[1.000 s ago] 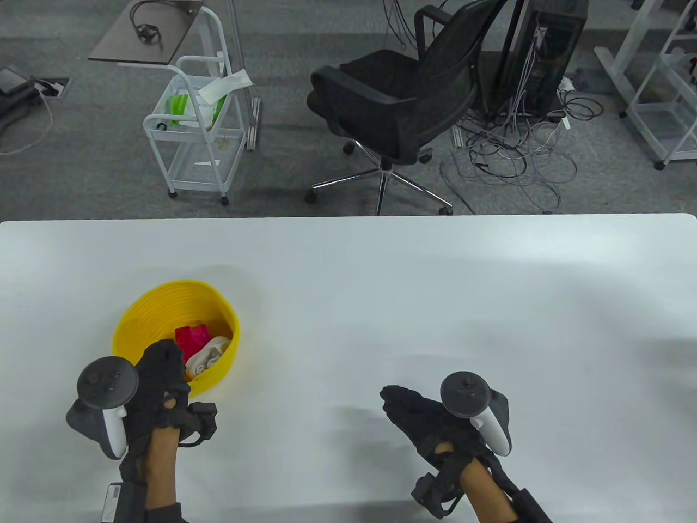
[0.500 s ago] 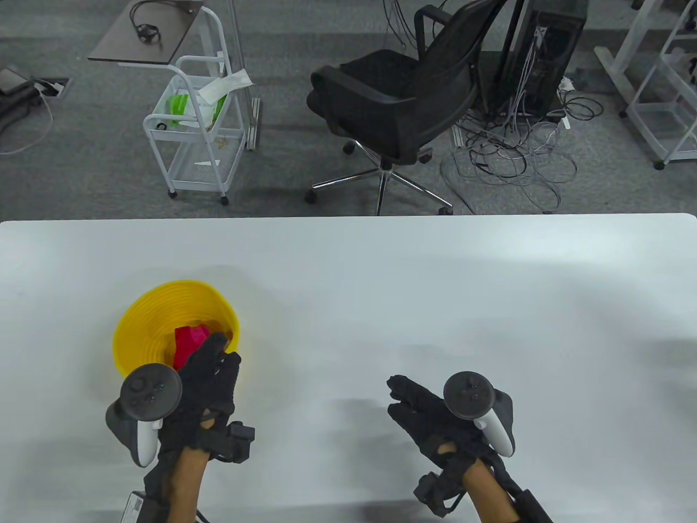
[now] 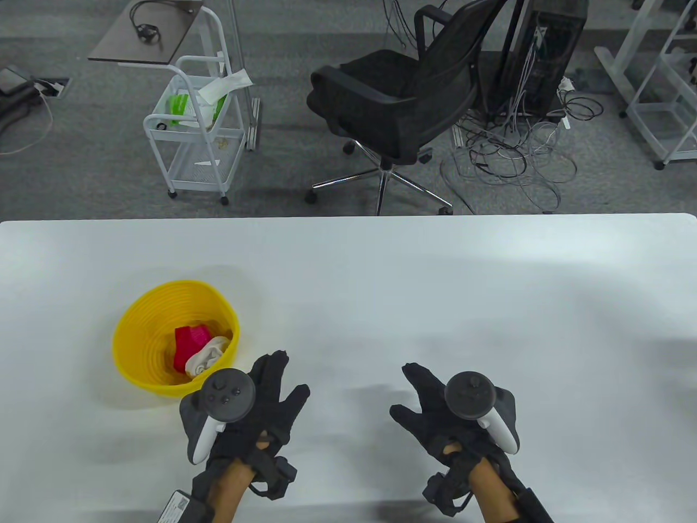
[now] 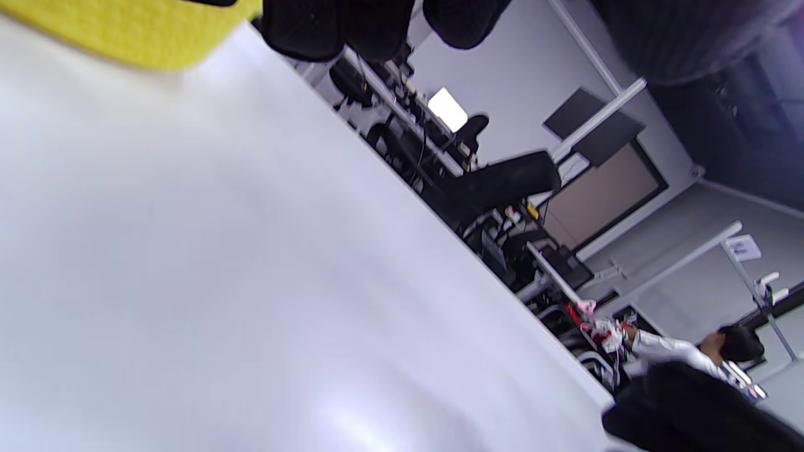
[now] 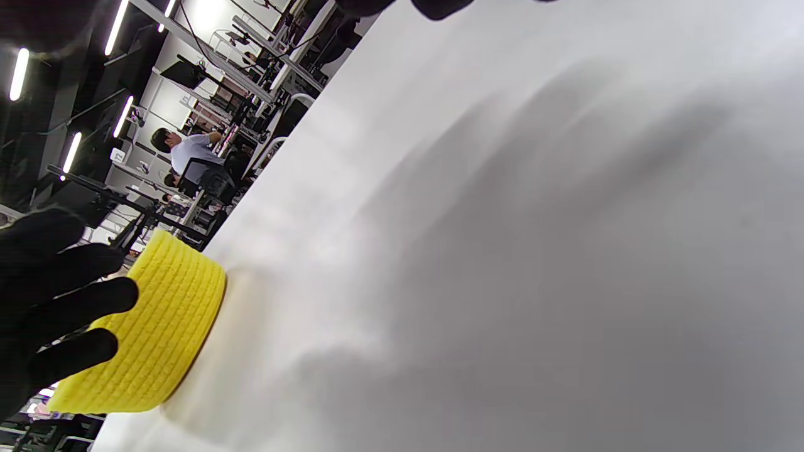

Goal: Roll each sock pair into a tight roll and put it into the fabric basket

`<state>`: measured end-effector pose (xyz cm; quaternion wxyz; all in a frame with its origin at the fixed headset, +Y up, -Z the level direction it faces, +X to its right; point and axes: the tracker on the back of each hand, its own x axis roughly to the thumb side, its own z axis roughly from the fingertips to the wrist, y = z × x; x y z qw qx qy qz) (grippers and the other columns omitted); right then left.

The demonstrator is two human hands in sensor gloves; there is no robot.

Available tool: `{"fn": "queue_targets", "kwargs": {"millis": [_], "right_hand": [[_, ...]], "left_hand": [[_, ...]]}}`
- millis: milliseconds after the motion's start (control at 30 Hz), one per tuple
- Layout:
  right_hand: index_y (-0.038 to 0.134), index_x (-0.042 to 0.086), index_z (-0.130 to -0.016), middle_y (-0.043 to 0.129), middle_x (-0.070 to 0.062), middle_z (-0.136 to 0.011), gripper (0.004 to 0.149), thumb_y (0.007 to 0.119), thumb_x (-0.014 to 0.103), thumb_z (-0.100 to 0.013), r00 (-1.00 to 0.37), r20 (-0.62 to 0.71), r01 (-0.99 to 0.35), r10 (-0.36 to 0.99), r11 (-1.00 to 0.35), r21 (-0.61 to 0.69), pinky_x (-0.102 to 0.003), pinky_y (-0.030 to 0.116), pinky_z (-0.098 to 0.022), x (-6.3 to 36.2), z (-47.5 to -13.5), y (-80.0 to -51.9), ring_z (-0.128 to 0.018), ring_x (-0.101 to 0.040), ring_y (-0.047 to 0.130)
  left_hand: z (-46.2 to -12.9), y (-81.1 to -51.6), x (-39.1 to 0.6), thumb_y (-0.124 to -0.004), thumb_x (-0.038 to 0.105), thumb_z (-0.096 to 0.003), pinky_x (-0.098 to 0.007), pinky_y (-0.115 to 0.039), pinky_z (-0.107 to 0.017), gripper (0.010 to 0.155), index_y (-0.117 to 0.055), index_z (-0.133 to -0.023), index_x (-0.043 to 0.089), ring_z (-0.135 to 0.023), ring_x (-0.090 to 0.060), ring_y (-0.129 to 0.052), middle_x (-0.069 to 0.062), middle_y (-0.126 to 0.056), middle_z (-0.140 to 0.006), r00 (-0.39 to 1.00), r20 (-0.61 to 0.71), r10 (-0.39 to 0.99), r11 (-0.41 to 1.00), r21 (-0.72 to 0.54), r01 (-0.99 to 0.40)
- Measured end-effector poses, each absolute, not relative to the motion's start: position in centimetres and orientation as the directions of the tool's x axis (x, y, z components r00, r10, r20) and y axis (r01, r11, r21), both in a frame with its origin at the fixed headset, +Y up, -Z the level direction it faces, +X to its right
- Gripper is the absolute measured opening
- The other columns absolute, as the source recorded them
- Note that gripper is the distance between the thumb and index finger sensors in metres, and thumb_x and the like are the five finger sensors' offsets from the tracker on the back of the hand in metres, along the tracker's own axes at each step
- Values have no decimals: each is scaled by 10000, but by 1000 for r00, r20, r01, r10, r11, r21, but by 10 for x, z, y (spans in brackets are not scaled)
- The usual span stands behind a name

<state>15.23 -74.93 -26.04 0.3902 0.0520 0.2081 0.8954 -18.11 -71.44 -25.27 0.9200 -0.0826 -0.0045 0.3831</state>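
Nearest the bottom edge of the table view, both gloved hands are seen over bare desk (image 3: 381, 283), each with a tracker strapped to its back. The left hand (image 3: 256, 406) is held just right of the basket, fingers spread and fairly straight, nothing held; its grip is wide and empty. The right hand (image 3: 441, 414) is raised well apart from the left, fingers splayed forward and thumb out to the side, likewise empty. Whether either palm touches the desk cannot be told.

Farther out, the yellow basket (image 3: 136, 332) stands upright on the desk. Two rolls lie inside it, touching: a pink sock roll (image 3: 189, 338) and a white sock roll (image 3: 206, 355) against the near wall. No loose socks are seen on the desk in any view.

Risks, as judged:
- The basket looks light and soft-walled; it sits just beside the left hand, so a careless sweep of that hand or its tracker could nudge or tip it and spill the rolls.
- The white sock roll appears loosely bundled, with folds showing; it could unroll if disturbed, which would undo the "tight roll" asked for.
- With nothing left in reach, a further reach may be made for socks that are not in view.

Beyond the desk's far edge, an office chair (image 3: 392, 103) and a white cart (image 3: 190, 131) are noted on the floor.
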Motion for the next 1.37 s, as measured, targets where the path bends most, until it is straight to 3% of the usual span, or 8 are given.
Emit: {"fn": "queue_targets", "kwargs": {"millis": [133,367,1367], "right_hand": [[174,376,-1062,206,-12,-1194,938,614,781,-339,-713,-68,-654,698,-628,421,-660,344,-748,151,-261,-751,-1130,-351,263],[149,398,-1059,152,-15,-1193,940,601,795,-337,-726,-49,-637,686,-642,427,-672,306,-746,147,-259,-751,-1130,-357,193],[147,398,-1058,132,-24,-1188,936,593,796,-337,-759,-4,-593,651,-690,416,-682,270,-733,140,-256,-747,-1121,-367,148]], "left_hand": [[-254,-728,-163,-666,677,-370,-597,-390,-734,826,-415,-1061,300,-1093,-359,-458,-67,-382,-1160,744,-39,667,711,-264,-652],[-253,-735,-149,-660,680,-369,-597,-339,-740,835,-369,-1065,323,-1112,-346,-377,-45,-305,-1170,774,-1,633,729,-335,-597],[-251,-734,-148,-661,680,-366,-602,-264,-742,847,-317,-1063,344,-1121,-334,-260,-27,-208,-1167,715,-35,698,659,-358,-661]]}}
